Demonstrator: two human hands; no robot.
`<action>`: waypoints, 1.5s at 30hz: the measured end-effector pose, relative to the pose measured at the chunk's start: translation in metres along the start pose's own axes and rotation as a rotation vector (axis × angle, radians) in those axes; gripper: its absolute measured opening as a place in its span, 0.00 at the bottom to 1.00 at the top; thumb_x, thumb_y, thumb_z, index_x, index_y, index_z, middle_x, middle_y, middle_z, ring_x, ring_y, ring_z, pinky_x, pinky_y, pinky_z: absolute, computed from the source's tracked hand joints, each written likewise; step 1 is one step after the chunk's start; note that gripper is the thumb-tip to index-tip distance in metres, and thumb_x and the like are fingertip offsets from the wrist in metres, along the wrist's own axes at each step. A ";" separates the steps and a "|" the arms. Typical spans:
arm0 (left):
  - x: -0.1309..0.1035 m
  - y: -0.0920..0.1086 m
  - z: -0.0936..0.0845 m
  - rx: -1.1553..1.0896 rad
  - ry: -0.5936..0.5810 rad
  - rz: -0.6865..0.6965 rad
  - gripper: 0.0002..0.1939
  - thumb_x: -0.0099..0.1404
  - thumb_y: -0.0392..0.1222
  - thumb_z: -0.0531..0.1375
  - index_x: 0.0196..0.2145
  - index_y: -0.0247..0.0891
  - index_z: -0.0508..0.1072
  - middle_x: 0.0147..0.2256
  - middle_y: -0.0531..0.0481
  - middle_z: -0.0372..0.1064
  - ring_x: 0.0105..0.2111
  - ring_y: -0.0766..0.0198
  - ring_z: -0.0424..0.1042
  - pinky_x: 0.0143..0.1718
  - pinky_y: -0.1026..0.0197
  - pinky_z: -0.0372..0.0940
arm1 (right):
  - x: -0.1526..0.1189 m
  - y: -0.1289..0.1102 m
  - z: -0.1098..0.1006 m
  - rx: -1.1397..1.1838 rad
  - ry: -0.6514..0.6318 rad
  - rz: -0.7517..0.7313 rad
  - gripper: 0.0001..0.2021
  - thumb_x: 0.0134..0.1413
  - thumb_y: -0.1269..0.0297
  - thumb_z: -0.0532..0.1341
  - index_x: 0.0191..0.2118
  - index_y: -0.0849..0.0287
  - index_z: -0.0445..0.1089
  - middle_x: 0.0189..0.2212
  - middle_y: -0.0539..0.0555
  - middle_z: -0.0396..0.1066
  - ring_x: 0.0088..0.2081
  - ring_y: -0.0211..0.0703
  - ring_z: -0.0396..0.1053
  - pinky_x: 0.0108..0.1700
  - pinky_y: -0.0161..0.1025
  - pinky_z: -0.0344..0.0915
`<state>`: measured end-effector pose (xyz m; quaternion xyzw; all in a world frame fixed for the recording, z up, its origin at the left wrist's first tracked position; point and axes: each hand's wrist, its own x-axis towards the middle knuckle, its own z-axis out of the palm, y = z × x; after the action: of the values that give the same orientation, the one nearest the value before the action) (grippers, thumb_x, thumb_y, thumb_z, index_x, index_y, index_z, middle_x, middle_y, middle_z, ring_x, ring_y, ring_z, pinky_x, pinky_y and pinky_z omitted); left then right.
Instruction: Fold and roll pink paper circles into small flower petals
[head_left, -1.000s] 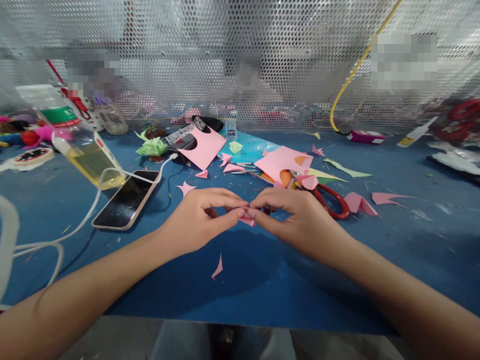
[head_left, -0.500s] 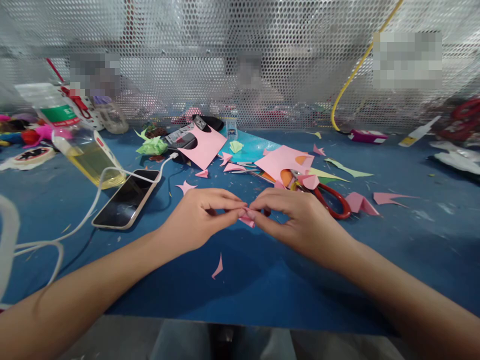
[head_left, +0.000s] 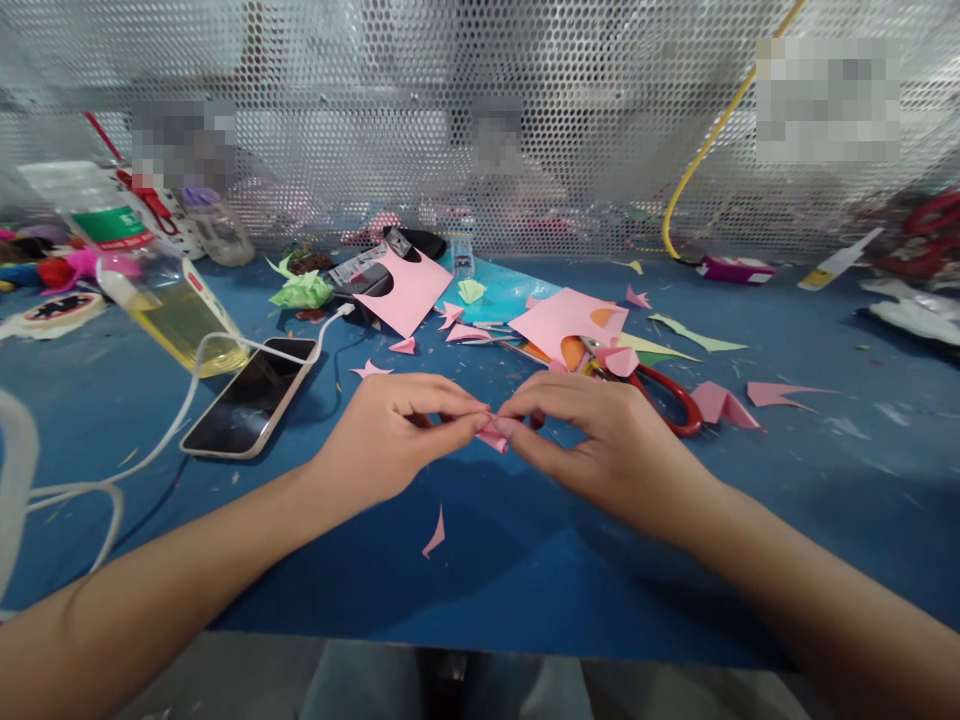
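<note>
A small folded piece of pink paper (head_left: 492, 437) is pinched between both hands above the blue table. My left hand (head_left: 401, 435) grips its left side with thumb and fingertips, and my right hand (head_left: 596, 430) grips its right side; the fingertips nearly meet and partly hide the paper. Red-handled scissors (head_left: 675, 400) lie just beyond my right hand, partly under pink scraps. Two larger cut pink sheets (head_left: 411, 290) (head_left: 555, 318) rest behind the hands. A thin pink sliver (head_left: 435, 532) lies nearer the table's front edge.
A phone (head_left: 251, 400) with a white cable (head_left: 202, 350) and a tilted bottle of yellow liquid (head_left: 176, 315) stand at the left. Green crumpled paper (head_left: 301, 290), a blue sheet (head_left: 510, 290), a purple box (head_left: 735, 270) and a glue tube (head_left: 840, 260) lie farther back, before a perforated metal screen (head_left: 585, 130).
The view has shifted slightly. Both hands keep their pinch on the pink paper, with only a very small movement of the fingers.
</note>
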<state>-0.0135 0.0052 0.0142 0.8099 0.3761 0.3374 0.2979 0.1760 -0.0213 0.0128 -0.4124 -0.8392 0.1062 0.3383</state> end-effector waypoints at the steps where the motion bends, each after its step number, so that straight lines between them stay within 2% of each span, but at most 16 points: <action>1: 0.000 0.000 0.000 0.006 0.004 0.000 0.07 0.57 0.42 0.59 0.30 0.41 0.78 0.31 0.52 0.75 0.27 0.68 0.71 0.21 0.69 0.62 | 0.000 0.000 0.000 -0.002 0.003 0.001 0.07 0.54 0.67 0.56 0.30 0.58 0.71 0.27 0.51 0.72 0.30 0.37 0.67 0.35 0.37 0.63; 10: 0.000 0.002 0.001 -0.062 -0.003 -0.042 0.05 0.55 0.40 0.62 0.27 0.39 0.78 0.28 0.52 0.74 0.23 0.70 0.69 0.20 0.70 0.61 | 0.001 0.000 0.000 -0.018 -0.022 -0.039 0.06 0.54 0.69 0.57 0.29 0.58 0.70 0.28 0.50 0.72 0.31 0.37 0.68 0.35 0.36 0.62; 14: 0.000 0.003 0.000 -0.038 -0.029 -0.072 0.07 0.54 0.44 0.62 0.26 0.39 0.77 0.27 0.52 0.75 0.25 0.67 0.69 0.22 0.68 0.61 | 0.001 0.000 -0.001 0.005 -0.044 -0.049 0.06 0.53 0.70 0.56 0.29 0.57 0.69 0.28 0.50 0.72 0.32 0.37 0.68 0.36 0.36 0.63; 20: -0.001 0.001 0.000 0.000 0.005 -0.116 0.10 0.53 0.48 0.62 0.26 0.40 0.77 0.25 0.54 0.73 0.21 0.70 0.64 0.19 0.68 0.58 | 0.001 -0.002 -0.002 -0.001 -0.033 -0.023 0.04 0.51 0.70 0.58 0.29 0.57 0.70 0.26 0.49 0.71 0.29 0.37 0.67 0.35 0.37 0.62; 25: -0.002 0.000 0.001 -0.032 -0.065 -0.126 0.09 0.52 0.47 0.63 0.24 0.38 0.75 0.24 0.54 0.71 0.20 0.71 0.61 0.20 0.68 0.56 | 0.001 -0.002 0.000 -0.053 -0.055 -0.094 0.05 0.52 0.71 0.57 0.29 0.58 0.69 0.27 0.50 0.72 0.31 0.39 0.67 0.36 0.39 0.60; 30: -0.003 0.001 0.001 0.005 -0.138 -0.114 0.08 0.52 0.45 0.63 0.24 0.37 0.74 0.25 0.53 0.71 0.23 0.70 0.63 0.23 0.67 0.58 | -0.001 0.002 0.003 -0.078 -0.120 -0.154 0.05 0.55 0.68 0.56 0.31 0.57 0.68 0.31 0.50 0.73 0.33 0.39 0.67 0.38 0.40 0.58; 34: -0.003 0.000 0.002 0.008 -0.071 -0.113 0.09 0.51 0.45 0.64 0.25 0.37 0.73 0.22 0.56 0.68 0.21 0.72 0.61 0.22 0.68 0.56 | 0.000 0.002 0.004 -0.072 -0.086 -0.131 0.05 0.54 0.70 0.57 0.29 0.57 0.67 0.28 0.50 0.72 0.32 0.39 0.67 0.38 0.40 0.58; 37: -0.002 0.000 0.002 0.020 -0.027 -0.089 0.06 0.52 0.44 0.63 0.24 0.38 0.73 0.22 0.56 0.69 0.20 0.72 0.61 0.21 0.68 0.56 | 0.000 0.001 0.004 -0.043 -0.057 -0.096 0.05 0.52 0.71 0.58 0.27 0.57 0.67 0.26 0.48 0.71 0.30 0.37 0.67 0.37 0.39 0.57; 41: -0.002 0.004 -0.001 0.030 -0.057 0.001 0.05 0.55 0.37 0.61 0.24 0.40 0.76 0.26 0.56 0.73 0.25 0.72 0.67 0.25 0.70 0.60 | 0.000 -0.002 0.003 -0.021 -0.045 -0.064 0.05 0.51 0.71 0.58 0.27 0.58 0.68 0.24 0.48 0.70 0.28 0.36 0.66 0.35 0.37 0.57; 45: -0.002 0.007 -0.006 0.004 -0.086 0.063 0.05 0.57 0.36 0.59 0.30 0.39 0.76 0.31 0.53 0.73 0.29 0.70 0.70 0.26 0.72 0.63 | 0.002 -0.002 0.001 -0.005 -0.008 -0.055 0.04 0.51 0.70 0.59 0.27 0.59 0.69 0.23 0.48 0.70 0.27 0.35 0.66 0.34 0.37 0.58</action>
<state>-0.0162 0.0009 0.0222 0.8358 0.3378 0.3109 0.3012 0.1730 -0.0210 0.0141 -0.3897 -0.8518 0.0963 0.3366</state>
